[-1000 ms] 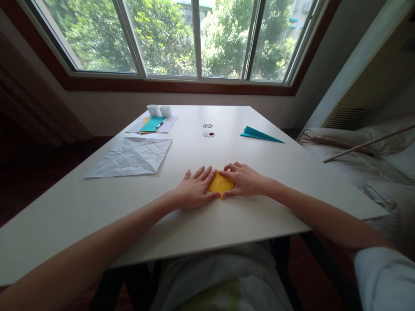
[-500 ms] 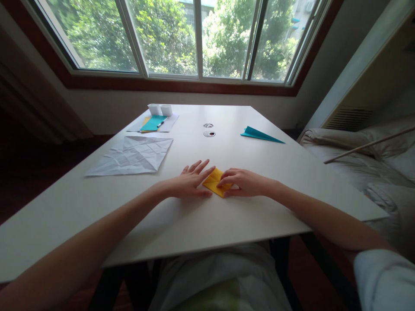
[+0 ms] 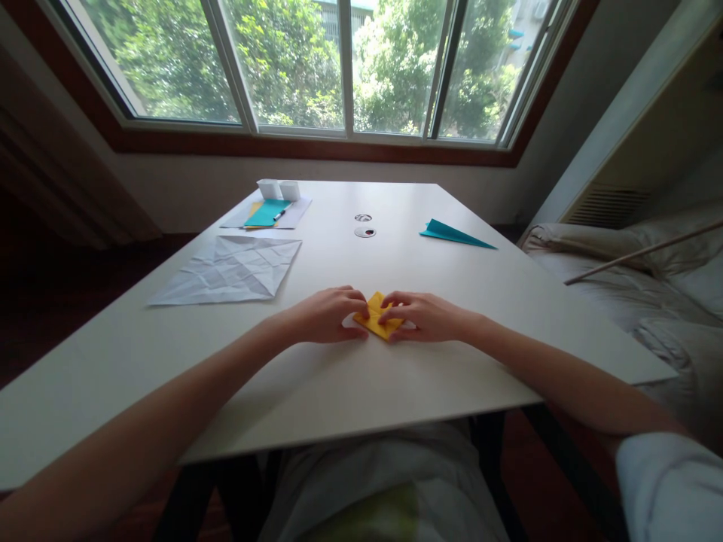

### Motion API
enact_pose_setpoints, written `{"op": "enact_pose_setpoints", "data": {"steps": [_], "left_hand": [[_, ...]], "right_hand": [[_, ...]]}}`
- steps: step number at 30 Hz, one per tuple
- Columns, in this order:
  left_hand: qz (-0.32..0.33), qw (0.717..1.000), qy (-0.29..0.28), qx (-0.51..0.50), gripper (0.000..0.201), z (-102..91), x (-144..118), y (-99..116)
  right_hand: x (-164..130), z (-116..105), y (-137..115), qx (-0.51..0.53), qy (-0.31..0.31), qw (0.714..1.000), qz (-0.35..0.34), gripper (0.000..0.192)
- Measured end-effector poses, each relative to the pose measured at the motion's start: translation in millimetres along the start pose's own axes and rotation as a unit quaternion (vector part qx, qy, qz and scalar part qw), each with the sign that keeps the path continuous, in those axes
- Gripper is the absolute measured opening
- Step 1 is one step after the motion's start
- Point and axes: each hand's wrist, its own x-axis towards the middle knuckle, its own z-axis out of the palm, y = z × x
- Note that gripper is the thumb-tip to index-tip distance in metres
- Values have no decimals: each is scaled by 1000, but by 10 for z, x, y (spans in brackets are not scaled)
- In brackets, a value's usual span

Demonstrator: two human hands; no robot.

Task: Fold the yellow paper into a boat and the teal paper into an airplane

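Note:
A small folded piece of yellow paper lies flat on the white table, between both hands. At its left side my left hand has its fingers curled, fingertips on the paper's left part and thumb low at its edge. My right hand grips the paper from the right, fingertips on its top and thumb by its lower right edge. Fingers cover parts of both sides of the paper.
A creased white sheet lies to the left. Behind it are teal paper, a pen and white containers. A teal paper plane lies at the back right. Round discs lie near the middle.
My left hand's fingers, spread out before, have curled down onto the left part of the yellow paper. My right hand has stayed nearly in place.

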Motion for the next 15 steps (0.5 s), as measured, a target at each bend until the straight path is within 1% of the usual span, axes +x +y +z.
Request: {"op": "enact_pose_setpoints", "data": {"steps": [4,9,13,15], "left_hand": [[-2,999,4,41,27,37,15,31],[-20,997,40,60,20,121,38,42],[-29,997,47,46,23,129,34,31],[-26,997,49,47,27,121,31,40]], "right_hand": [[15,-12,-8,-1,-5,1000,0,29],[12,-45,8,7,-10,1000,13,32],[-13,-83,54,58,-21,998,17,46],[-24,-86,84,80,-17,997,14,45]]}}
